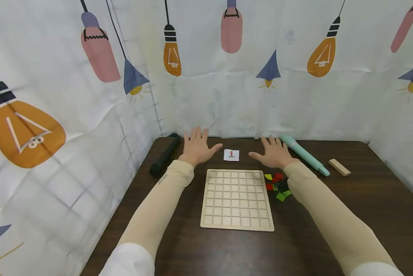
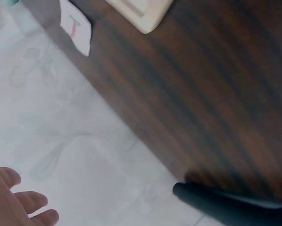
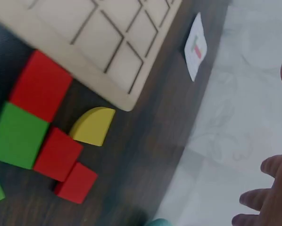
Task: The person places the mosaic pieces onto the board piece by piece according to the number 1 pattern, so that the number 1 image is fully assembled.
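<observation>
Both hands lie flat on the dark table with fingers spread, holding nothing. My left hand [image 1: 197, 147] rests left of a small white pattern card [image 1: 231, 155]; my right hand [image 1: 273, 152] rests right of it. A wooden grid board [image 1: 237, 199] lies in front of the hands, its cells bare. Beside its right edge sits a cluster of red, green and yellow blocks [image 1: 278, 186], partly under my right forearm. The right wrist view shows red blocks [image 3: 39, 86], a green block [image 3: 17, 135], a yellow quarter-round [image 3: 93, 125], the board corner [image 3: 108, 37] and the card [image 3: 196, 47].
A black cylinder [image 1: 164, 156] lies left of my left hand, also in the left wrist view as the black cylinder [image 2: 230, 205]. A mint-green pen-like tube [image 1: 304, 155] and a small wooden block [image 1: 339, 167] lie at the right. Printed cloth walls [image 1: 227, 76] enclose the table [image 1: 365, 199].
</observation>
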A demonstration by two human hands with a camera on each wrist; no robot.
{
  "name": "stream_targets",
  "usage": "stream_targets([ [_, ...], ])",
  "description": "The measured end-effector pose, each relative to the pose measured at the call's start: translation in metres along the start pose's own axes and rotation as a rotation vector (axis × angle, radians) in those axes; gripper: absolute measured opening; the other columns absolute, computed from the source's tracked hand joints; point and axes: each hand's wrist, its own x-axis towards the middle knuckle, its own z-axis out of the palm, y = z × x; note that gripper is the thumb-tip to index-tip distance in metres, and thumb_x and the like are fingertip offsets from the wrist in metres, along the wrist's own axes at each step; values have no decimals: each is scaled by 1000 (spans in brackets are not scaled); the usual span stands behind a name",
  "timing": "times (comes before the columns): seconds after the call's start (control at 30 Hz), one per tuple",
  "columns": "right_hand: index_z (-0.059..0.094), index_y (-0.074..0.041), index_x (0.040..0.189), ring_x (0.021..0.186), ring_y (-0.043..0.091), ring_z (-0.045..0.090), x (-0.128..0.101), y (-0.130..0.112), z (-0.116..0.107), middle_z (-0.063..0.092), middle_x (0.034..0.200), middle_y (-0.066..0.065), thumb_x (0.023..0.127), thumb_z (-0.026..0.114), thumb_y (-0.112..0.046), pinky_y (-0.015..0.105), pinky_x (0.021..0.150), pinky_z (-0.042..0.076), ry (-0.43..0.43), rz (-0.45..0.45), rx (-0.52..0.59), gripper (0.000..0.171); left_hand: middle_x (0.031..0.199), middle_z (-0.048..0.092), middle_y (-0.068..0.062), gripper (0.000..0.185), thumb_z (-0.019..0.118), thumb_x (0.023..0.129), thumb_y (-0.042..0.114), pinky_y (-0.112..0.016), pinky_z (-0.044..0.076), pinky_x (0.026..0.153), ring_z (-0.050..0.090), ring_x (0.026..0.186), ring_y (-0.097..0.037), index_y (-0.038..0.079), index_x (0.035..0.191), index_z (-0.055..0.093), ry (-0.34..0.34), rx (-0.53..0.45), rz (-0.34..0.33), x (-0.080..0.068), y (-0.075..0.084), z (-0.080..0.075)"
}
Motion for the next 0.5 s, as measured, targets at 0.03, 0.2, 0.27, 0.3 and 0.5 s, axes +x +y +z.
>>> stream_targets([
  [0.03, 10, -3, 157, 142, 54, 7, -2, 2, 2, 7, 158, 31, 92, 40, -70, 71, 110, 9, 1, 0, -3, 98, 163, 7, -18, 97, 23, 89, 80, -61, 4, 116, 4, 150, -35, 14, 159, 11, -7, -5, 3, -2, -1, 3],
  [0.2, 10, -4, 157, 142, 55, 4, -13, 7, 8, 3, 159, 31, 90, 41, -73, 71, 110, 5, -11, -7, -13, 101, 163, 6, -16, 96, 23, 89, 80, -61, 4, 117, 4, 150, -35, 15, 159, 9, -49, -17, 11, -15, -6, 18],
  [0.27, 12, -5, 157, 143, 55, 4, -18, 8, 10, 3, 159, 30, 90, 41, -74, 70, 111, 4, -14, -10, -27, 101, 163, 7, -17, 96, 23, 89, 80, -61, 4, 117, 6, 149, -36, 14, 159, 11, -71, -31, 16, -21, -8, 25],
  [0.3, 13, -4, 157, 142, 55, 4, -21, 9, 12, 3, 159, 30, 90, 42, -74, 70, 111, 4, -16, -13, -34, 101, 163, 8, -18, 96, 23, 89, 80, -61, 4, 117, 8, 149, -37, 13, 159, 12, -81, -40, 20, -24, -9, 29],
  [0.5, 17, -3, 156, 143, 54, 6, -39, 16, 25, 5, 159, 30, 88, 42, -76, 70, 111, 5, -10, -31, -61, 102, 162, 11, -18, 95, 27, 90, 78, -60, 5, 117, 11, 149, -37, 13, 158, 15, -125, -101, 41, -45, -10, 46],
])
